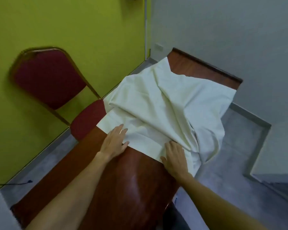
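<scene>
A large cream-white cloth [163, 103] lies rumpled over the far part of a glossy reddish-brown table [123, 180], and its right side hangs off the table's right edge. My left hand [114, 141] rests flat with straight fingers on the cloth's near left corner. My right hand [175, 157] lies flat on the cloth's near edge, fingers pointing into a thick fold. Neither hand grips the fabric.
A dark red padded chair [51, 77] with a gold frame stands at the table's left side, its seat partly under the cloth. A green wall is on the left, a grey wall on the right. A black cable [15, 183] lies on the grey floor at lower left.
</scene>
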A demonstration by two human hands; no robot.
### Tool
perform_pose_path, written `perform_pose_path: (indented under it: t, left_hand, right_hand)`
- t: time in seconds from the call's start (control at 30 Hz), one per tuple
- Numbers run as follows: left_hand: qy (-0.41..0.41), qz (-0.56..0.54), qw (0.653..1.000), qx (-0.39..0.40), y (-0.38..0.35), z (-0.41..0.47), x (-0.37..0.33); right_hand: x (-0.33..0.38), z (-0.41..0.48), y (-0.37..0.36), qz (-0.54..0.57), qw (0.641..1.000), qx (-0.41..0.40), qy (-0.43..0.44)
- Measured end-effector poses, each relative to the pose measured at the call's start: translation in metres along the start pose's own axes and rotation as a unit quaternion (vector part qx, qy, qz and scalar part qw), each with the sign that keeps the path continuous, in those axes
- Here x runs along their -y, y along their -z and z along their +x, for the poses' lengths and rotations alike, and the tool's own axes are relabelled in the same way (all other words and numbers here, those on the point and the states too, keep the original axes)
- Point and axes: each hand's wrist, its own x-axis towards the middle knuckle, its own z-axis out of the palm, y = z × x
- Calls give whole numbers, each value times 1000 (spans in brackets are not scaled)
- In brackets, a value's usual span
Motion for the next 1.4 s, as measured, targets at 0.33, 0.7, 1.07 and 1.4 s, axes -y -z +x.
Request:
perform_pose_path:
  t: [0.33, 0.7, 1.07, 1.4]
  left_hand:
    - [-57, 37, 994, -89, -55, 34, 18]
    - [-84, -16, 996, 7, 1, 61, 18]
    - [-135, 16, 990, -24, 42, -15, 30]
    - [-106, 62, 992, -14, 33, -90, 60]
  right_hand:
    - [-12, -5, -59, 17, 988, -152, -11]
    - [14, 7, -17, 39, 977, -204, -43]
    - [58, -49, 13, 27, 981, -193, -1]
    - [107, -106, 4, 54, 982, -177, 20]
